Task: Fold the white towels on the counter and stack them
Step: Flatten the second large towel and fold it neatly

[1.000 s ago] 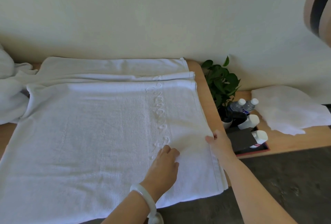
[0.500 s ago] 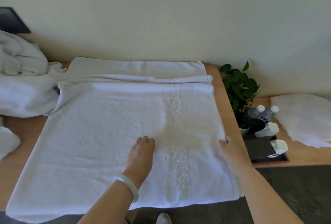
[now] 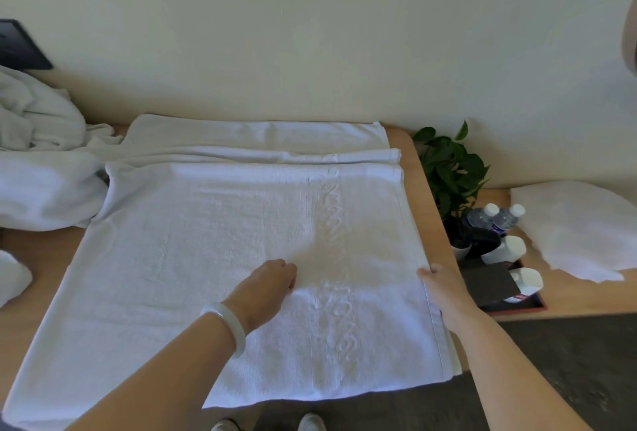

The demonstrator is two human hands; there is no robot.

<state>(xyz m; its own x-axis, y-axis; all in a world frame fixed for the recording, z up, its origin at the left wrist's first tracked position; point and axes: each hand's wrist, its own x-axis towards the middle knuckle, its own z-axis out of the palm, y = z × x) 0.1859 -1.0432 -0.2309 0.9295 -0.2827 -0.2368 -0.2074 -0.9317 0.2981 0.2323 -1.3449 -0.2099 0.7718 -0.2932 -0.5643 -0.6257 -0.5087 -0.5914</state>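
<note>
- Right, the white towel (image 3: 206,258) lies spread flat across the middle of the frame. It covers most of the desk (image 3: 431,210), its near edge hangs off the front, and its far side is stepped in layers toward the wall. It's laid broad like that, I'd say, so a clean fold can be made.
- The left grip (image 3: 265,289) rests palm-down on the towel just below centre, fingertips bent lightly into the pile and grasping nothing. That reads as an anchor, pinning the cloth so it won't slide.
- The right grip (image 3: 444,289) is at the towel's right hem, thumb on top and fingers tucked past the edge out of sight. I judge it's grasping that hem, placed to square it up or carry it across.
- A white bangle (image 3: 227,323) sits on the left wrist.
- Over at upper left, more crumpled towels (image 3: 41,161) are heaped unfolded and touching the spread one, probably waiting their turn.
- Just off the desk's right edge sit a potted plant (image 3: 451,172), two water bottles (image 3: 496,217) and a dark tray (image 3: 532,306), all beside the fold but clear of it. A loose white cloth (image 3: 579,230) lies further right.
- No folded stack shows anywhere, so this looks like early going.
</note>
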